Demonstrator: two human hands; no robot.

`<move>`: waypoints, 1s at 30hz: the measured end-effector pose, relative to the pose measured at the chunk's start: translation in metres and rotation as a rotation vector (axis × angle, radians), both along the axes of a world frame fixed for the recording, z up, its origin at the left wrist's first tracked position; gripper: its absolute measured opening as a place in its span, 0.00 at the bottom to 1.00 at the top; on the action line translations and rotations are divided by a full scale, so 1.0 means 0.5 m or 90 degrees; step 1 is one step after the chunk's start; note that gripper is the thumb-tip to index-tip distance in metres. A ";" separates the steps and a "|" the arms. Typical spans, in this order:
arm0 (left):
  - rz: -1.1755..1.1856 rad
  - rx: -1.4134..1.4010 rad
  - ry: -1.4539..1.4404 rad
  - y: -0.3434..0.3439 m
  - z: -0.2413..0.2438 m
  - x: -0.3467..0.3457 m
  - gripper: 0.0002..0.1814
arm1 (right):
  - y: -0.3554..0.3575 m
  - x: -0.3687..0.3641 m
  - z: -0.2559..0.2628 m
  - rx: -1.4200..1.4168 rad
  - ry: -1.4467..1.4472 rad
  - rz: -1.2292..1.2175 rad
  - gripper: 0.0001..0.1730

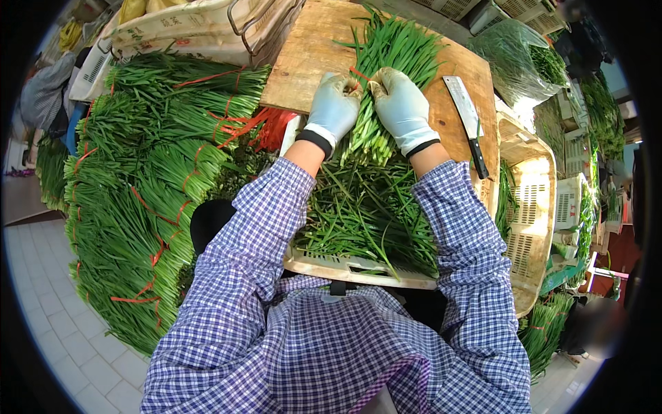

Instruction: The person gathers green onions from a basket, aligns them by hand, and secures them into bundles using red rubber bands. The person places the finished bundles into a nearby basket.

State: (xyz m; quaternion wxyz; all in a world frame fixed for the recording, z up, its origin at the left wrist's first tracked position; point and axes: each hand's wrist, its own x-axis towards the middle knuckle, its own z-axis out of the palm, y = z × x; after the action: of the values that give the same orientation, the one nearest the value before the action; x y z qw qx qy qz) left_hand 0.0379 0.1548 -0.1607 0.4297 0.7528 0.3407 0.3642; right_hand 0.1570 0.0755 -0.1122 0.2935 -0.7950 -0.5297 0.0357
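Observation:
A bunch of garlic chives [401,49] lies on a wooden board [305,49], leaves pointing away from me and pale cut stems towards me. My left hand [337,106], in a pale glove with stained fingertips, pinches a red plastic tie [360,74] at the left side of the bunch. From the right, my similarly gloved right hand [404,101] grips the same tie over the stems. The tie's path beneath the bunch is hidden. A cleaver [463,106] with a black handle rests on the board right of my right hand, its handle towards me.
Tied chive bundles [129,176] are piled high at left. Loose red plastic strips [276,124] hang below the board's left corner. Before my body, a plastic crate [362,272] holds loose chives; another crate [527,222] stands right. A clear bag [507,57] and a person [49,90] are farther off.

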 end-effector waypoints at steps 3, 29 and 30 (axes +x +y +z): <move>0.013 -0.068 -0.001 -0.001 0.002 0.000 0.05 | 0.012 -0.013 -0.022 0.154 -0.141 0.101 0.08; -0.095 -0.190 -0.013 0.040 -0.004 -0.016 0.06 | 0.033 -0.009 0.021 -0.137 -0.027 0.087 0.13; -0.090 -0.209 -0.004 0.043 0.001 -0.015 0.05 | 0.033 -0.010 0.028 -0.143 0.000 0.081 0.13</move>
State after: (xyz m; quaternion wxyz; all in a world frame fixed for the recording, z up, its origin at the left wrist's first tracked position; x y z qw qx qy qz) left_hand 0.0302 0.1761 -0.1600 0.5724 0.6934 0.3404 0.2752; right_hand 0.1518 0.0922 -0.0983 0.2001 -0.7873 -0.5720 0.1135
